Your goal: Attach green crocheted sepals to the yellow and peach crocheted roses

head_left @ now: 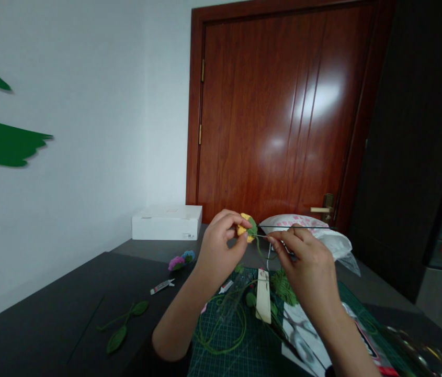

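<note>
Head view: left hand (225, 238) is grasping a yellow flower (252, 229), right hand (309, 257) pinching a rod (261, 235); a box (166, 225) is sitting near the far edge of the surface (134, 269).

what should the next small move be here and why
Probably ease the thin tool a little further into the green patch: the right hand pinches it, its tip seems to meet that patch, the left hand steadies the yellow flower, and loose green yarn hangs beside it.
</note>
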The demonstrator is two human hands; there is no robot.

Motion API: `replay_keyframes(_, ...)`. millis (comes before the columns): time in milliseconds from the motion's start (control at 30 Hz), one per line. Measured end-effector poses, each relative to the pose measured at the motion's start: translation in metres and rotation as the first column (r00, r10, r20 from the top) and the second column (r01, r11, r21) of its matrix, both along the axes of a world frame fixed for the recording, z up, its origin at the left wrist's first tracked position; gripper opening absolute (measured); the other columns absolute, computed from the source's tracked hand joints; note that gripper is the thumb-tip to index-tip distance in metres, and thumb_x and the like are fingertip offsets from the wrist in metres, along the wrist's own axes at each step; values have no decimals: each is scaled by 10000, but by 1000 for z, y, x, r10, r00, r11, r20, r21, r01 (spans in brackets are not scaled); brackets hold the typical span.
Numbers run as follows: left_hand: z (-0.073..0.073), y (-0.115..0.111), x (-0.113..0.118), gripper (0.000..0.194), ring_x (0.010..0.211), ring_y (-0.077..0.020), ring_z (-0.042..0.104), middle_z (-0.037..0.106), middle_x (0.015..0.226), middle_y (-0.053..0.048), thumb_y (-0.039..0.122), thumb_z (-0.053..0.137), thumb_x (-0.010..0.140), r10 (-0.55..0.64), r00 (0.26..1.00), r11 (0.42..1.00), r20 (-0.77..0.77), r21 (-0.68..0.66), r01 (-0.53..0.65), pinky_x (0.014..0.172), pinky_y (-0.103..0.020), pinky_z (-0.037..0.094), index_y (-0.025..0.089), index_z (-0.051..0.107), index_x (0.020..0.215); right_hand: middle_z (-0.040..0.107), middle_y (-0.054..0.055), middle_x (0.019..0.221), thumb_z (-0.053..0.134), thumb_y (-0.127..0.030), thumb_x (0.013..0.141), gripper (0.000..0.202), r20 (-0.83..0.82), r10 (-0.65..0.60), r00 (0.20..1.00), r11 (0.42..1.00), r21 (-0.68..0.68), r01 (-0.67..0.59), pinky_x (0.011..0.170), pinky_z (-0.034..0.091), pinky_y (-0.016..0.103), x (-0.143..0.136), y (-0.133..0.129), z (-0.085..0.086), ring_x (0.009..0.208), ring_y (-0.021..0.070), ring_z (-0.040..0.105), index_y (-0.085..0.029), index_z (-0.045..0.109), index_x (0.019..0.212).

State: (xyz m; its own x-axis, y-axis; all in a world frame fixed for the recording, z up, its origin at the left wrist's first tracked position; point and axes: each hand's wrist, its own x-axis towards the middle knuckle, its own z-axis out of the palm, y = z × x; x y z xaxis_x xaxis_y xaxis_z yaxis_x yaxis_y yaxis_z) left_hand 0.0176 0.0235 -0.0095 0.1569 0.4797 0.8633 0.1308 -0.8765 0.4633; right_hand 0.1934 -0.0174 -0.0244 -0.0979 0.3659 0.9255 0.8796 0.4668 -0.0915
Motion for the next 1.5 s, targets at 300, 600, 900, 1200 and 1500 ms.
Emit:
replay_keyframes(300,0,0,0,205,944,-167,609,569,999,-56,28,552,794,-6,1000,1000,1,-13,6,763,-283,568,188,636,891,635,53,773,560,-222,940,183,29,-53,998,999,14,53,611,402,304,-4,-6,4,684,193,590,-191,735,893)
replay_keyframes(600,0,2,-2,193,952,-178,612,576,1006,-64,41,557,794,0,1000,1000,16,-18,1,762,-299,578,191,642,881,602,35,769,556,-219,942,169,15,6,1000,1000,0,-6,620,400,299,-3,-5,3,686,181,588,-203,703,861)
replay_keyframes(900,1,0,0,195,941,-165,613,569,994,-57,33,553,803,-3,1000,1000,-2,-20,3,755,-269,575,189,641,880,624,46,783,552,-219,943,167,-10,-17,1000,1000,5,17,622,405,304,-4,-3,2,697,193,597,-203,709,889)
replay_keyframes(1200,-2,2,0,194,961,-172,614,559,1019,-59,34,559,806,-20,1000,999,12,-33,20,774,-291,584,192,634,890,606,48,769,557,-230,946,181,33,-78,996,997,8,78,599,379,299,-4,-7,4,676,192,572,-182,726,901)
replay_keyframes(1500,-3,2,1,202,950,-160,615,564,1010,-51,28,556,800,-3,1000,1000,-3,-23,3,754,-268,586,186,641,894,583,40,737,549,-247,951,203,55,-108,993,994,16,107,589,361,301,-4,-6,3,657,195,549,-189,732,887)
